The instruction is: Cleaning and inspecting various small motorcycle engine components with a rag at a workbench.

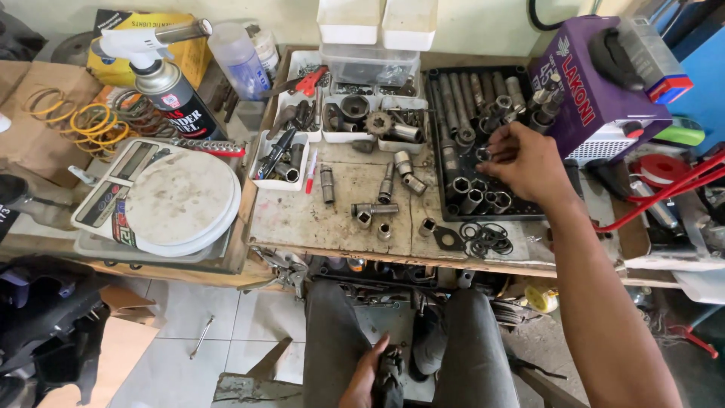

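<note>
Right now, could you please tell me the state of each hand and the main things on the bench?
right hand: reaching into the socket tray, pinching a small ring
left hand: gripping a dark part in the lap
socket tray: full of sockets
torch: upright, unlit
scale: pan empty

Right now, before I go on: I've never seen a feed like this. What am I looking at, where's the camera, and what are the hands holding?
This is one view from a camera worn on a person's head, looking down at a cluttered workbench. No machine: two bare hands. The right hand reaches into a black tray of sockets, fingers pinching a small ring. The left hand rests low between the knees, gripping a dark greasy part. Loose sockets, a digital scale and a gas torch lie about.
</note>
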